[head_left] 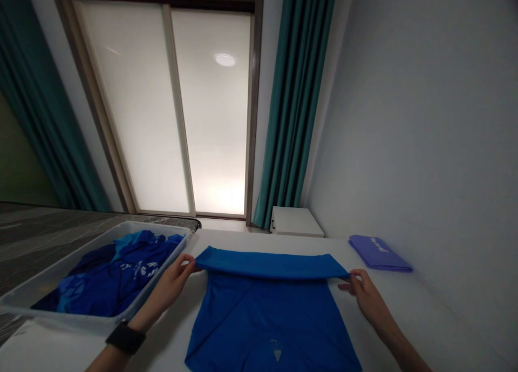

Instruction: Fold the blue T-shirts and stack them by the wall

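The left arm (151, 310) comes in from the bottom of the view, and the right arm (394, 331) comes in from the other side. Both are bare. The left hand (178, 275) is up a bit higher, with its thumb and fingers pinched together. The right hand (362, 295) is a bit lower and pinches too. The two hands are well apart. A black band (125, 338) sits on the left wrist.

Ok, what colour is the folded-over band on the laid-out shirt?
Plain bright blue; the folded band shows best in the head view.
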Available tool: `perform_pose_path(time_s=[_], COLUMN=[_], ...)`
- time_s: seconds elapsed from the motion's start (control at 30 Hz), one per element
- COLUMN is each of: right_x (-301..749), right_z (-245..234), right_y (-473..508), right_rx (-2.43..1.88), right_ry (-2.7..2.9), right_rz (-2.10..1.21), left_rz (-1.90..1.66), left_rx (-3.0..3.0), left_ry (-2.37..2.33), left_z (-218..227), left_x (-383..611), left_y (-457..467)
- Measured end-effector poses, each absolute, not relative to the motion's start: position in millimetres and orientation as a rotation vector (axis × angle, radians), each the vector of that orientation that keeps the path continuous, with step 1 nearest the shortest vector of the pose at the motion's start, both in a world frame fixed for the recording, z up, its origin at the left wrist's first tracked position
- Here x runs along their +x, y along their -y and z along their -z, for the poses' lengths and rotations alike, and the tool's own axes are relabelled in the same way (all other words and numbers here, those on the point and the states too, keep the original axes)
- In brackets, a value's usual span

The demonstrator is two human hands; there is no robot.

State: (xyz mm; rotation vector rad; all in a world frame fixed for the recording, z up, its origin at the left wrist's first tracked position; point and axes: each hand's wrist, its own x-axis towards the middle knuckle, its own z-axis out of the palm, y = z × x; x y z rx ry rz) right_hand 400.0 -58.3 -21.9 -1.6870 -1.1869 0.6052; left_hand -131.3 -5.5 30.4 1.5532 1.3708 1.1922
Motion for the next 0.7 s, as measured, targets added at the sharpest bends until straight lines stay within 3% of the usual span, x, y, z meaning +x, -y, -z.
perform_pose_path(time_s=[0.17, 0.37, 0.7], right_x=[393, 386, 385], right_z=[35, 38, 43], right_y=[86, 90, 88], right_rx=[-1.823, -1.862, -1.845], right_ry=[1.353, 1.455, 1.481], right_rz=[-0.395, -0.199, -0.192], left_rz=[-0.976, -0.956, -1.037], left_rx=[1.708, 1.818, 1.816], left_ry=[-1.389, -1.558, -1.648], left_z=[-18, -8, -1], left_x=[-137, -132, -129], left_y=[28, 30, 28])
